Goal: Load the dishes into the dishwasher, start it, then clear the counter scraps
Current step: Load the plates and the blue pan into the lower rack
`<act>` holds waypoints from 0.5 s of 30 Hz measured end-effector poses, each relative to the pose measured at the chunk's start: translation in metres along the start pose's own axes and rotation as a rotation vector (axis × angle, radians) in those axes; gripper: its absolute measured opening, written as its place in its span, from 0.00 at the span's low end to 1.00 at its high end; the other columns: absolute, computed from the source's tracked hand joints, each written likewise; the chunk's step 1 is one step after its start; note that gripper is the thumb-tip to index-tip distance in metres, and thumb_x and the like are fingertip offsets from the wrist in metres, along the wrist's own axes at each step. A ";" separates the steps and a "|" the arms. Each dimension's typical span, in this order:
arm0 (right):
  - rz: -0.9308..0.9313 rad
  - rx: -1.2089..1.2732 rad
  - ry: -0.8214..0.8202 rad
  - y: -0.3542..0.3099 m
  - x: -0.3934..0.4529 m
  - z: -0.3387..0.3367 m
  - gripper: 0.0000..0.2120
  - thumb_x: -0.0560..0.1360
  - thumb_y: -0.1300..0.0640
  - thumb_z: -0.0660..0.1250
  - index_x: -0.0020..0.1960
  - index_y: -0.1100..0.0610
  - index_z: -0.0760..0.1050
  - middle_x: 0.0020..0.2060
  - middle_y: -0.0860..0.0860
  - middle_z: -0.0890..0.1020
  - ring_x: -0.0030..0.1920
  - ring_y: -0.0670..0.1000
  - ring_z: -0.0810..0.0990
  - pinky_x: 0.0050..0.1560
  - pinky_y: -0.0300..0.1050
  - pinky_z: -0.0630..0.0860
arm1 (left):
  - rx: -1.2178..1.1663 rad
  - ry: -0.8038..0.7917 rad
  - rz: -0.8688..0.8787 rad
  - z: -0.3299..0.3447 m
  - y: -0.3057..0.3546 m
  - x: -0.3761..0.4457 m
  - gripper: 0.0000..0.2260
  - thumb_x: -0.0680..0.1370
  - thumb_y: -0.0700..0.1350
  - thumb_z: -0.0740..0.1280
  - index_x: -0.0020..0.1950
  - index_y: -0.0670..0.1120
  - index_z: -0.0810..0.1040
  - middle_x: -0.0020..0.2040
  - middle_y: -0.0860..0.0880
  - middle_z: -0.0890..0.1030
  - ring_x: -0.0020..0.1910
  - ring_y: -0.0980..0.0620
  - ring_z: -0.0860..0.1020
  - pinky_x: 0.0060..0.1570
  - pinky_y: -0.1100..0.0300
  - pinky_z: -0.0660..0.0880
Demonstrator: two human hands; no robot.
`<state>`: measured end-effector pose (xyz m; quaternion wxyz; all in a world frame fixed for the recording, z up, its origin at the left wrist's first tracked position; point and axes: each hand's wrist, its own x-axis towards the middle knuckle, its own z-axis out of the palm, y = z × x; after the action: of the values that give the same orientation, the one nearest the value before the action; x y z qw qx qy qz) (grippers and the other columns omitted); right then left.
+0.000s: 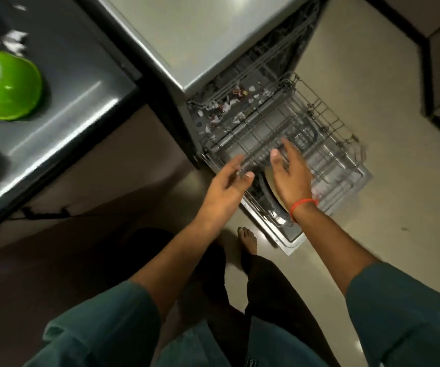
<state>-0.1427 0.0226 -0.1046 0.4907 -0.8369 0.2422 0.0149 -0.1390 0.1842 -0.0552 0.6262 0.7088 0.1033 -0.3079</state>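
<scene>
reaching: both hands stretch out over the pulled-out racks of the dishwasher point(213, 49), right of the frame's middle.
left hand point(226, 184): released, fingers straight and a little spread, holding nothing; it hangs at the near left corner of the upper rack point(279, 128). whether the fingertips touch the wire i cannot tell, the frame is blurred there.
right hand point(290, 173): released too, palm turned toward the left hand, fingers pointing to the upper part of the frame, over the rack wires; a red thread band point(303, 206) circles the wrist.
plate point(273, 186): pale, standing on edge in the lower rack point(346, 165), just below and between the two hands, partly hidden by the right palm.
dishwasher: silver top in the upper middle of the frame, door point(290, 239) dropped open toward the floor, both racks drawn out to the right.
scraps point(229, 104): white and dark red bits lie scattered at the back of the upper rack, near the machine's opening.
counter point(75, 107): dark and shiny, upper left of the frame, left of the dishwasher.
green bowl point(9, 86): upside down on the counter at the far left edge; small white bits point(14, 39) lie above it.
person: green sleeves at the bottom corners, dark trousers, a bare foot point(248, 239) on the floor point(372, 88) beside the open door.
</scene>
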 end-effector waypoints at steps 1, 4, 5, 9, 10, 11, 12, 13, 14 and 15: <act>-0.040 0.017 -0.022 -0.011 -0.004 -0.002 0.27 0.83 0.40 0.57 0.78 0.48 0.62 0.77 0.49 0.65 0.75 0.45 0.63 0.76 0.50 0.63 | -0.007 0.020 0.014 -0.001 0.006 -0.009 0.22 0.83 0.47 0.67 0.77 0.54 0.70 0.70 0.55 0.72 0.72 0.60 0.68 0.49 0.85 0.67; -0.113 0.073 -0.116 -0.041 -0.018 -0.010 0.26 0.83 0.40 0.58 0.78 0.47 0.63 0.77 0.47 0.66 0.75 0.43 0.63 0.76 0.53 0.63 | -0.021 0.092 0.057 -0.009 0.021 -0.036 0.24 0.82 0.49 0.69 0.78 0.54 0.69 0.72 0.53 0.74 0.72 0.60 0.71 0.57 0.78 0.69; -0.127 0.092 -0.148 -0.052 -0.025 -0.014 0.25 0.82 0.40 0.58 0.78 0.45 0.63 0.77 0.46 0.66 0.75 0.44 0.64 0.76 0.54 0.64 | -0.031 0.123 0.080 -0.014 0.027 -0.048 0.24 0.82 0.50 0.69 0.78 0.55 0.69 0.72 0.52 0.75 0.72 0.59 0.72 0.60 0.75 0.68; -0.205 0.149 -0.285 -0.100 -0.050 -0.020 0.24 0.82 0.40 0.58 0.77 0.43 0.65 0.75 0.44 0.69 0.74 0.44 0.67 0.75 0.51 0.66 | -0.116 0.293 0.147 -0.040 0.056 -0.100 0.21 0.83 0.48 0.67 0.76 0.57 0.71 0.70 0.55 0.76 0.67 0.64 0.75 0.67 0.66 0.70; -0.235 0.166 -0.315 -0.115 -0.054 -0.019 0.23 0.82 0.42 0.59 0.76 0.45 0.66 0.74 0.44 0.70 0.73 0.43 0.67 0.75 0.50 0.66 | -0.150 0.344 0.186 -0.049 0.063 -0.115 0.20 0.83 0.45 0.66 0.76 0.54 0.71 0.67 0.54 0.78 0.62 0.67 0.77 0.65 0.66 0.73; -0.269 0.178 -0.346 -0.129 -0.060 -0.017 0.23 0.83 0.44 0.60 0.76 0.46 0.67 0.74 0.45 0.70 0.73 0.43 0.68 0.75 0.51 0.66 | -0.173 0.388 0.215 -0.058 0.068 -0.129 0.20 0.84 0.42 0.65 0.76 0.51 0.71 0.64 0.54 0.79 0.60 0.69 0.78 0.62 0.67 0.75; -0.303 0.188 -0.376 -0.143 -0.065 -0.013 0.22 0.83 0.46 0.60 0.76 0.48 0.68 0.73 0.46 0.71 0.72 0.44 0.69 0.74 0.52 0.67 | -0.180 0.427 0.237 -0.067 0.071 -0.145 0.20 0.84 0.41 0.65 0.76 0.49 0.70 0.65 0.53 0.79 0.61 0.68 0.78 0.63 0.67 0.75; -0.332 0.198 -0.410 -0.158 -0.068 -0.008 0.21 0.83 0.46 0.61 0.75 0.48 0.69 0.72 0.46 0.73 0.72 0.44 0.70 0.74 0.53 0.67 | -0.180 0.469 0.260 -0.078 0.072 -0.159 0.21 0.83 0.41 0.65 0.77 0.49 0.69 0.69 0.52 0.77 0.66 0.66 0.76 0.67 0.65 0.73; -0.354 0.211 -0.440 -0.172 -0.072 -0.002 0.21 0.82 0.45 0.61 0.74 0.48 0.69 0.72 0.47 0.74 0.71 0.44 0.71 0.74 0.53 0.67 | -0.182 0.508 0.274 -0.086 0.072 -0.171 0.23 0.83 0.42 0.65 0.78 0.49 0.68 0.72 0.50 0.75 0.70 0.62 0.73 0.70 0.63 0.71; -0.378 0.217 -0.480 -0.189 -0.079 0.005 0.21 0.82 0.44 0.62 0.74 0.47 0.70 0.71 0.46 0.74 0.71 0.44 0.72 0.74 0.53 0.68 | -0.199 0.561 0.292 -0.097 0.071 -0.186 0.23 0.83 0.43 0.65 0.79 0.50 0.68 0.74 0.50 0.74 0.73 0.60 0.71 0.70 0.63 0.71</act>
<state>-0.1317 0.1331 0.0672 0.6141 -0.7825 -0.0402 0.0946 -0.2184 0.3071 0.1110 0.6770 0.7087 0.1985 0.0037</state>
